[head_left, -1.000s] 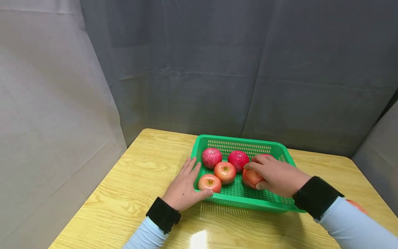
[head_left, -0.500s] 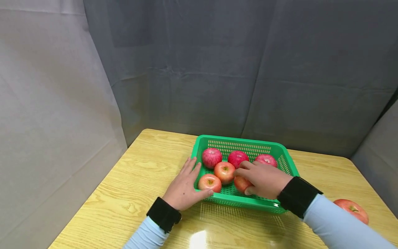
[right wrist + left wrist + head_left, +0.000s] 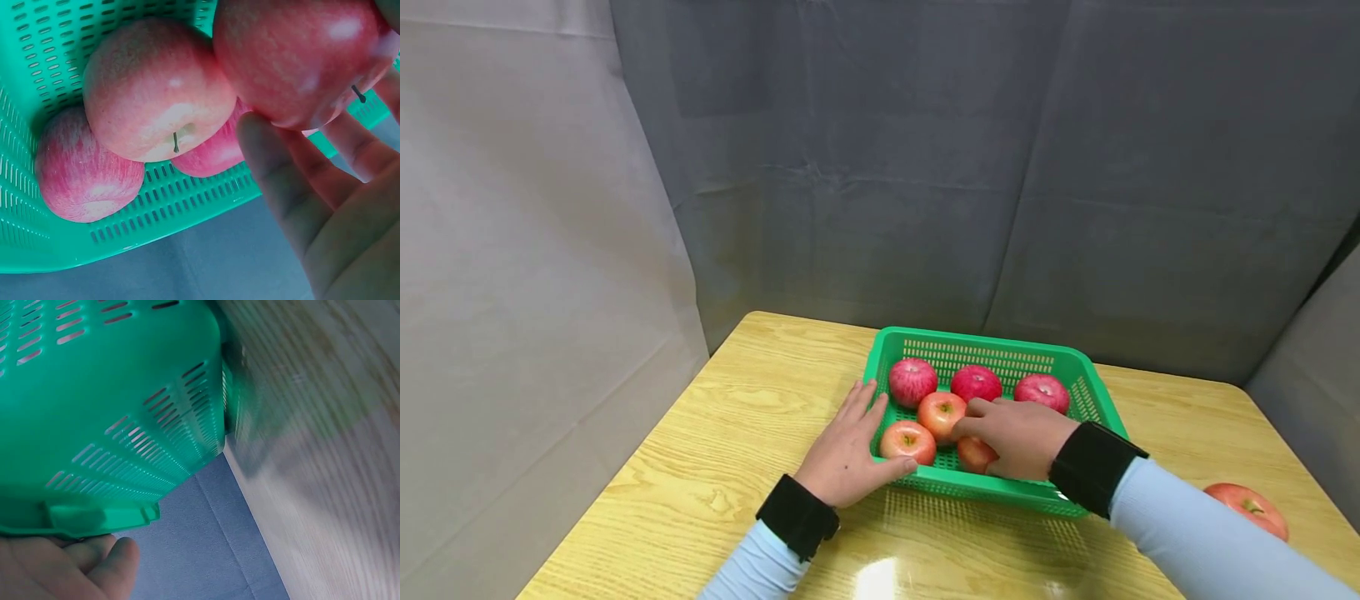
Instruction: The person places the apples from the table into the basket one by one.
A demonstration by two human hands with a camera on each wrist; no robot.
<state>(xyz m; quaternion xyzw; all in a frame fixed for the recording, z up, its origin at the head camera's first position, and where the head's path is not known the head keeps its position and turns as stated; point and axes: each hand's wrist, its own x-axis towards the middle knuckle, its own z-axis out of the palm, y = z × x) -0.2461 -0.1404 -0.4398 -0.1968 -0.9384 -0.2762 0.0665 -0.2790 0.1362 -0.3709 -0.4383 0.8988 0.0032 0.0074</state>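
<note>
In the head view my right hand (image 3: 1018, 437) reaches into a green plastic basket (image 3: 992, 492) and grips a red apple (image 3: 974, 454) in its front part. The right wrist view shows fingers and thumb round this apple (image 3: 300, 62), its stem visible, close beside another apple (image 3: 159, 87). My left hand (image 3: 846, 458) lies at the basket's front left corner, fingers spread along the left rim and thumb on the front rim. Beside it, inside the basket, sits a light red apple (image 3: 907, 443). The left wrist view shows the left fingers (image 3: 112, 565) touching the rim from outside.
More apples lie in the basket: a paler one (image 3: 942, 417) in the middle, and darker ones at back left (image 3: 913, 382), back centre (image 3: 976, 382) and back right (image 3: 1042, 392). One apple (image 3: 1247, 508) lies on the wooden table (image 3: 737, 417) at right. Grey curtains (image 3: 880, 167) stand behind.
My right hand has moved left inside the basket with the apple, towards the middle apple. The back right apple and the apple on the table now show more fully. The left hand has stayed put.
</note>
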